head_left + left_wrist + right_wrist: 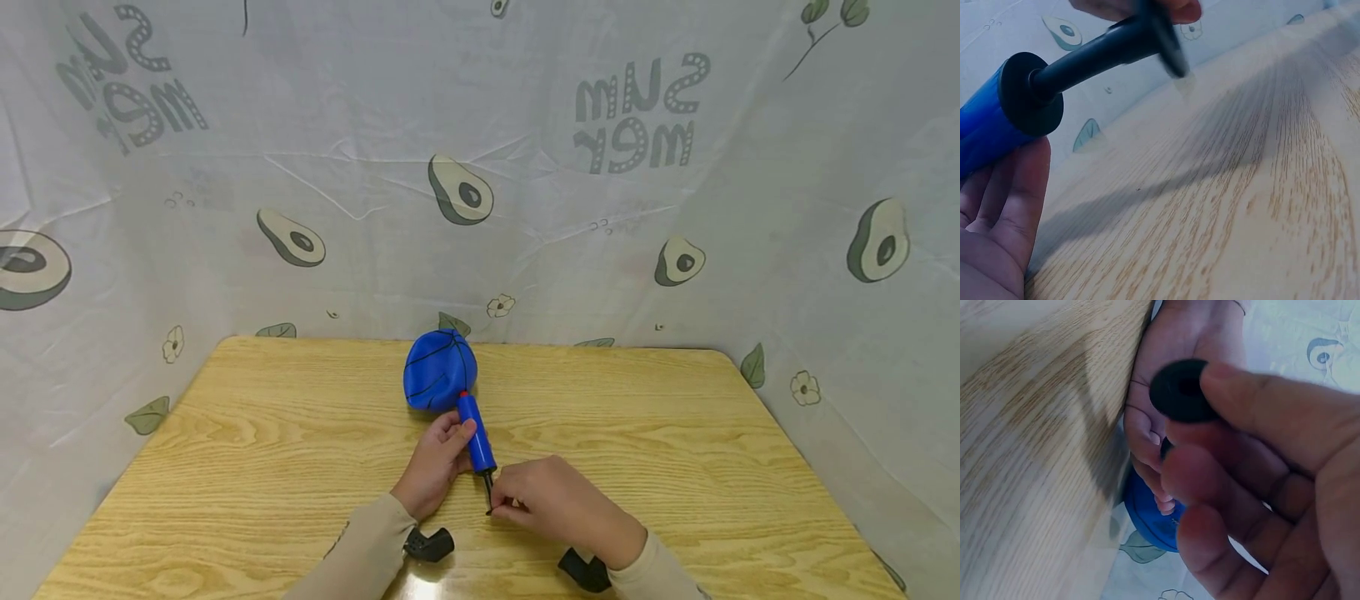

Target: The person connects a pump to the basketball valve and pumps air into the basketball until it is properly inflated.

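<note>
"Toward the far edge of the table (300, 433), what lies?"
"A blue ball (433, 371), with a blue pump (482, 450), red tip (463, 393) against it."
"And the hands?"
"The left hand (435, 467) curls round the pump; the right hand (551, 500), fingers bent, pinches the black handle (1172, 397)."

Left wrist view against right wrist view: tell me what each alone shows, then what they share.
Only the left wrist view plainly shows the blue pump barrel with its round black end cap and the shaft entering it.

Only the right wrist view shows the blue ball, partly hidden, and the dark patch on the round face of the handle.

Both show the handle, the left hand, the right hand, the wooden table and the printed cloth.
</note>
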`<state>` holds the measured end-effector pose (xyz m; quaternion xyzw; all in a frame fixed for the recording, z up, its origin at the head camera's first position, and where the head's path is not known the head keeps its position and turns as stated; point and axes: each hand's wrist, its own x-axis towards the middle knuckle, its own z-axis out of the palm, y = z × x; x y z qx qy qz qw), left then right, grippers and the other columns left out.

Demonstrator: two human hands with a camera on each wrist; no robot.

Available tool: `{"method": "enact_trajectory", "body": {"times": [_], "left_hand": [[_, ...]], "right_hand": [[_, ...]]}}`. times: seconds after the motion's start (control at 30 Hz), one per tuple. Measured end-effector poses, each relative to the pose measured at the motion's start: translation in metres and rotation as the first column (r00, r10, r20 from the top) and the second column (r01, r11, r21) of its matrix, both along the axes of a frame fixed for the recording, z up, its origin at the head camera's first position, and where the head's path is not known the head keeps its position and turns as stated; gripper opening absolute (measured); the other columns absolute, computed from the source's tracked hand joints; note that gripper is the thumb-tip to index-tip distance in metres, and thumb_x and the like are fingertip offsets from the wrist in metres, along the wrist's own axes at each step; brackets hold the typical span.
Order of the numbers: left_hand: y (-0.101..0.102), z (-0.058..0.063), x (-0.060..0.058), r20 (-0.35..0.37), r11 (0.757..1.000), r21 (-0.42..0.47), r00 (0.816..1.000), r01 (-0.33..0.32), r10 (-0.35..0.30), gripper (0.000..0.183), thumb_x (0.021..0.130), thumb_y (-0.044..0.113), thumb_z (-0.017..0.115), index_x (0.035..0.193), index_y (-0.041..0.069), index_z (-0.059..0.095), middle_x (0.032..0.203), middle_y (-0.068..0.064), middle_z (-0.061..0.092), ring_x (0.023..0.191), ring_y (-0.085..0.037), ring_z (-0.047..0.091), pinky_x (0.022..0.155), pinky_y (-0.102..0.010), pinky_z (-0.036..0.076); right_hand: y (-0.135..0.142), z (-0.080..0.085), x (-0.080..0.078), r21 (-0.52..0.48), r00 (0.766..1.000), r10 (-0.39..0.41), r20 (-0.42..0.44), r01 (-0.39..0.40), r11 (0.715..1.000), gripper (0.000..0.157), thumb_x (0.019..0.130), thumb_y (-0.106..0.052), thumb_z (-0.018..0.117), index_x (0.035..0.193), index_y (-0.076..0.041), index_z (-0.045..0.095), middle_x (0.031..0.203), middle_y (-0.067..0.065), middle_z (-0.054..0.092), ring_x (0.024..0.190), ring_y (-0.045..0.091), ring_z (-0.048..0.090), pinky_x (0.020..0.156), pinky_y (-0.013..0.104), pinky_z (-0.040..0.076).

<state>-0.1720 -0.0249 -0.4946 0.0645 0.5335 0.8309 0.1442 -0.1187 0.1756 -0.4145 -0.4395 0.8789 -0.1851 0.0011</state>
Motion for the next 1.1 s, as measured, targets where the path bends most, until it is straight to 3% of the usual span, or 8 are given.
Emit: {"method": "enact_trajectory", "body": {"times": [0.27, 0.57, 0.77, 0.97, 1.1], "left_hand": [[0.0009, -0.0003, 0.0008, 0.004, 1.0, 0.001, 1.0, -0.027, 0.027, 0.039, 0.11, 0.022, 0.054, 0.135, -0.006, 0.042, 0.114, -0.014, 0.067, 0.096, -0.016, 0.068, 0.081, -0.032, 0.059], [0.0011, 0.0011, 0.0008, 0.019, 0.999, 0.001, 0.999, -0.039, 0.039, 0.036, 0.11, 0.021, 0.054, 0.133, -0.004, 0.044, 0.111, -0.01, 0.068, 0.094, -0.015, 0.068, 0.079, -0.031, 0.058], [0.0011, 0.0006, -0.0003, 0.032, 0.999, 0.012, 0.998, -0.05, 0.05, 0.035, 0.11, 0.02, 0.055, 0.133, -0.005, 0.045, 0.11, -0.01, 0.068, 0.095, -0.015, 0.068, 0.081, -0.031, 0.059], [0.0005, 0.0008, 0.0, 0.03, 0.999, 0.022, 0.999, -0.036, 0.036, 0.037, 0.11, 0.019, 0.055, 0.134, -0.006, 0.043, 0.113, -0.012, 0.067, 0.096, -0.016, 0.069, 0.083, -0.033, 0.06], [0.0001, 0.0019, 0.0007, 0.027, 1.0, 0.017, 0.999, -0.018, 0.018, 0.039, 0.109, 0.021, 0.056, 0.135, -0.006, 0.043, 0.11, -0.008, 0.067, 0.095, -0.015, 0.068, 0.082, -0.032, 0.06]], "right_hand": [[-0.0003, 0.0027, 0.0041, 0.017, 0.989, 0.112, 0.095, -0.114, 0.993, 0.013, 0.093, -0.02, 0.08, 0.083, -0.024, 0.072, 0.074, -0.022, 0.058, 0.064, -0.014, 0.045, 0.06, 0.004, 0.038], [0.0, 0.0017, 0.0044, 0.024, 0.978, 0.151, 0.147, -0.156, 0.987, 0.012, 0.092, -0.02, 0.08, 0.084, -0.025, 0.073, 0.074, -0.024, 0.058, 0.066, -0.017, 0.046, 0.06, 0.002, 0.038], [-0.0004, 0.0019, 0.0048, 0.003, 0.99, 0.1, 0.099, -0.101, 0.995, 0.013, 0.094, -0.022, 0.079, 0.083, -0.025, 0.073, 0.076, -0.024, 0.058, 0.065, -0.015, 0.045, 0.059, 0.004, 0.038], [-0.0001, 0.001, 0.0042, -0.026, 0.996, -0.02, 0.084, 0.022, 0.999, 0.009, 0.095, -0.024, 0.078, 0.087, -0.025, 0.074, 0.081, -0.022, 0.064, 0.066, -0.012, 0.05, 0.058, 0.009, 0.041], [-0.0005, -0.0008, 0.0024, -0.05, 0.996, -0.089, 0.023, 0.09, 0.995, 0.008, 0.095, -0.024, 0.077, 0.088, -0.024, 0.073, 0.082, -0.018, 0.067, 0.069, -0.011, 0.054, 0.058, 0.011, 0.044]]}}
